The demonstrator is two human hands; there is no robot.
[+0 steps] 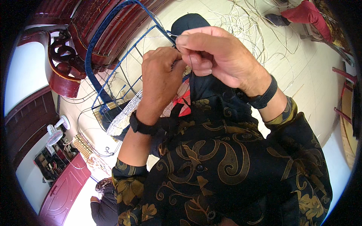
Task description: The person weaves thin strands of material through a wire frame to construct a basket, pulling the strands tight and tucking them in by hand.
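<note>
Both hands meet at the blue wire frame (113, 56): the left hand (160, 81) is fisted on it, the right hand (215, 52) pinches a thin strand (170, 34). Fingertips and the frame's near edge are hidden. Loose strands (245, 26) litter the floor beyond.

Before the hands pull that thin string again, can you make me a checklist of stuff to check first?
1. Right hand pinches the pale strand between thumb and finger: ok.
2. Left hand is up against the blue wire frame, fingers curled: ok, though what it grips is hidden.
3. Frame held steady: cannot tell; its lower end sits by the woven part, but its support is hidden.
4. Strand free of snags: cannot tell; it is too thin to follow.
5. Spare strands within reach: ok, a loose tangle lies on the floor beyond the hands.
</note>
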